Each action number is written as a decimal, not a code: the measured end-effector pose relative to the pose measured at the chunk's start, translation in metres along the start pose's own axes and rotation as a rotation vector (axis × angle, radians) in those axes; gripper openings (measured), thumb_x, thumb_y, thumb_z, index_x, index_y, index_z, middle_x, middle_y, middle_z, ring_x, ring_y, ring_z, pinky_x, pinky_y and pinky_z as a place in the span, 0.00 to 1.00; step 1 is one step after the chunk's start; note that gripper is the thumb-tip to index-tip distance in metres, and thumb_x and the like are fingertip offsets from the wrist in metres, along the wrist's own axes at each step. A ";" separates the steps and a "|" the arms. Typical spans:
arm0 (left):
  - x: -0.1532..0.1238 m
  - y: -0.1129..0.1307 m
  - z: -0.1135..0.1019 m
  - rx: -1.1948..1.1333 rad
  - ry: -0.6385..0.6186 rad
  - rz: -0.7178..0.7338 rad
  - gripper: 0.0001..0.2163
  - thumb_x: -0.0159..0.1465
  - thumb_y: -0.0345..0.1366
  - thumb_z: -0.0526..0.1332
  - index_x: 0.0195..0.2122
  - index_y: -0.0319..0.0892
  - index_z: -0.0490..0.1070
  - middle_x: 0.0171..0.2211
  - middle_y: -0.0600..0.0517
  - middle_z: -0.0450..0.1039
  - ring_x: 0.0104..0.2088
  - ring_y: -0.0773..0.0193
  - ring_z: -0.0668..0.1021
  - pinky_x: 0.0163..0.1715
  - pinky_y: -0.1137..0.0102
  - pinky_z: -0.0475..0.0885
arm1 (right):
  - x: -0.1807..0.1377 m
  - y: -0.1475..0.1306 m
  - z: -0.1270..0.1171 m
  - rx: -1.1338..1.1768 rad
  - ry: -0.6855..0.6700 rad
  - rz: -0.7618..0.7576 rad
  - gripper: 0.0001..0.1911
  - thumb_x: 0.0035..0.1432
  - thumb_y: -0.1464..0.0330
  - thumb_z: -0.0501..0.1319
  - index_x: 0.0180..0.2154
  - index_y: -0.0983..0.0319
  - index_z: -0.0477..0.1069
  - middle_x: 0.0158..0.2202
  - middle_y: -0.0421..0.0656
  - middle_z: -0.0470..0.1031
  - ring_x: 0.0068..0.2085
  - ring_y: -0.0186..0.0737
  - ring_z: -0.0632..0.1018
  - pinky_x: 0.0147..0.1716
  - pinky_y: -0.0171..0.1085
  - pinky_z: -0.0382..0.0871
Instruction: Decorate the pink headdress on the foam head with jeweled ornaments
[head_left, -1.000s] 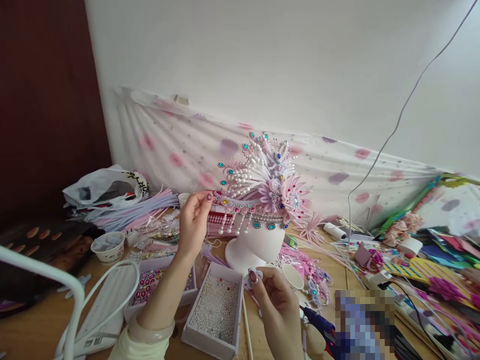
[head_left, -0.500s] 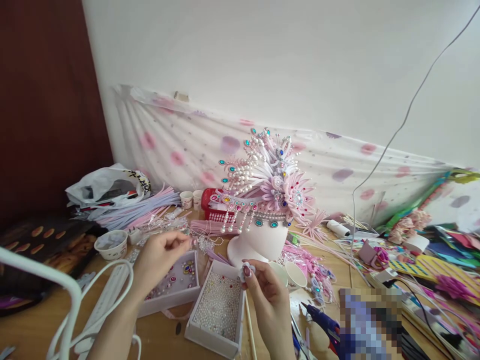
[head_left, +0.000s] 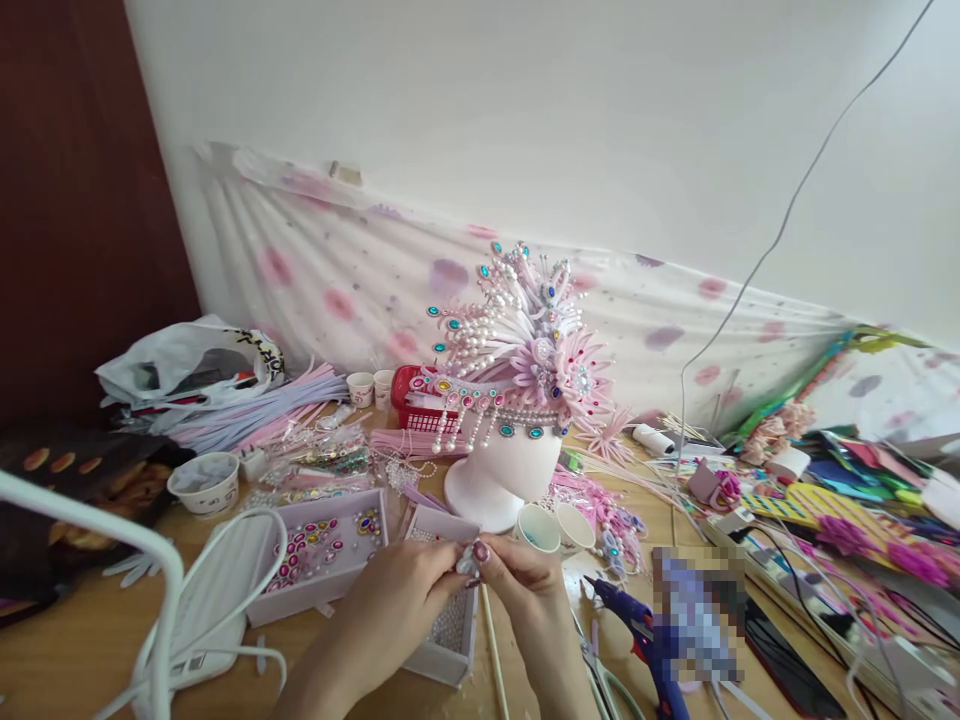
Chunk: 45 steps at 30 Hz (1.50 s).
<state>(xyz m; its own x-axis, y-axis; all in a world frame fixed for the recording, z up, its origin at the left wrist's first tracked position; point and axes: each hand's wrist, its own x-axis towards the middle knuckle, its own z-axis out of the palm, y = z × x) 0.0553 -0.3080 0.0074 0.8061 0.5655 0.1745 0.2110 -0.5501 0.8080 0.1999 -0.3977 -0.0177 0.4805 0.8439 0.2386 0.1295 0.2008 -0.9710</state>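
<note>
My left hand [head_left: 397, 600] and my right hand [head_left: 529, 590] meet at the fingertips, both closed on a small pale bluish-white piece [head_left: 466, 562]. Most of that piece is hidden by the fingers. Directly beneath lies a white box of pearl beads [head_left: 450, 625], partly covered by my left hand. To the left, a second white box [head_left: 300, 595] holds pink, yellow and blue gems. Behind the hands, a white foam head [head_left: 510, 470] wears a pink and white beaded headdress [head_left: 525, 370] with flowers, pearls and blue stones.
A blue glue gun [head_left: 637, 620] and scissors [head_left: 592, 660] lie right of my hands. Paper cups [head_left: 538, 530] stand by the foam head. A white cable [head_left: 161, 600] loops at left. A phone [head_left: 784, 650] lies at right, and a red basket [head_left: 420, 410] sits behind.
My left hand has moved right and down from above the gem box to meet my right hand at the pale piece. The view has shifted slightly.
</note>
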 end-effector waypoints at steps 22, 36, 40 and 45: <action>0.111 0.051 0.027 -1.103 0.669 -0.186 0.18 0.50 0.43 0.68 0.39 0.38 0.73 0.24 0.51 0.79 0.13 0.71 0.68 0.16 0.75 0.62 | -0.005 0.003 -0.019 0.068 0.222 -0.041 0.18 0.60 0.51 0.64 0.35 0.60 0.76 0.28 0.41 0.75 0.29 0.36 0.74 0.29 0.32 0.71; 0.119 0.074 0.030 -1.319 0.815 -0.288 0.08 0.51 0.35 0.66 0.31 0.39 0.73 0.23 0.53 0.79 0.15 0.75 0.70 0.19 0.77 0.66 | -0.011 0.016 -0.024 0.121 0.115 0.023 0.22 0.58 0.48 0.64 0.35 0.60 0.76 0.28 0.43 0.74 0.30 0.37 0.75 0.28 0.33 0.74; 0.120 0.074 0.027 -1.350 0.833 -0.312 0.04 0.53 0.32 0.64 0.30 0.39 0.73 0.21 0.56 0.76 0.15 0.75 0.70 0.19 0.78 0.66 | -0.010 0.015 -0.025 0.125 0.100 0.009 0.21 0.58 0.48 0.64 0.34 0.60 0.76 0.28 0.43 0.74 0.29 0.37 0.74 0.28 0.32 0.73; 0.114 0.068 0.026 -1.387 0.828 -0.315 0.04 0.51 0.31 0.66 0.27 0.39 0.74 0.19 0.57 0.74 0.15 0.75 0.71 0.19 0.79 0.66 | -0.010 0.017 -0.021 0.144 0.091 -0.003 0.20 0.60 0.49 0.63 0.36 0.59 0.76 0.28 0.43 0.76 0.31 0.38 0.76 0.30 0.33 0.74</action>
<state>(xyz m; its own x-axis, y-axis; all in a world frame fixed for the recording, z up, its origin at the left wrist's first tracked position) 0.1763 -0.2967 0.0676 0.2375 0.9467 -0.2178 -0.6938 0.3222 0.6441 0.2156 -0.4135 -0.0364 0.5582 0.7958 0.2350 0.0088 0.2775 -0.9607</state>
